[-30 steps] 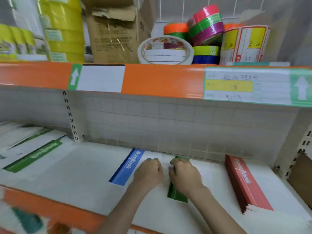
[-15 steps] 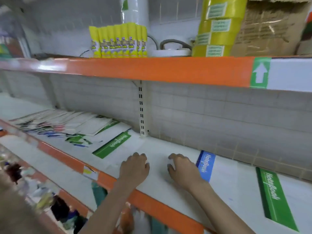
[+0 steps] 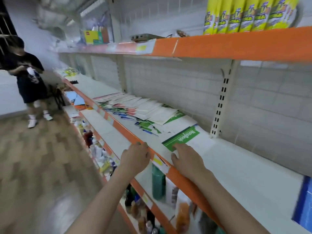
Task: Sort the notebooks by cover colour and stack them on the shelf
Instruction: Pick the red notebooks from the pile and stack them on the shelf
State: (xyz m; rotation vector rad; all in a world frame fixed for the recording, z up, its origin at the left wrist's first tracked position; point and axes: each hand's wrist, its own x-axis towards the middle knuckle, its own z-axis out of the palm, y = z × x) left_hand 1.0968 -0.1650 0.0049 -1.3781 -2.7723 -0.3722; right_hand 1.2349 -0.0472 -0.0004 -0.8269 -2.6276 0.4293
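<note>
- Near, the left hand (image 3: pixel 135 157) rests on the shelf (image 3: pixel 236 168) edge, fingers relaxed, grip holding nothing.
- Just right, the right hand (image 3: pixel 184 159) lies flat, fingertips on the green notebook (image 3: pixel 181 138), not clamped.
- Farther left sits the unsorted notebook pile (image 3: pixel 135 108).
- Judgement: picking the next notebook; it needs pinching and lifting.

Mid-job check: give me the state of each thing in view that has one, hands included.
left hand: fingers curled over the shelf's orange front edge, holding no notebook
right hand: open, fingertips on the green notebook
green notebook: flat, closed
notebook pile: unsorted, spread loosely
blue notebook: flat, partly out of frame
</note>
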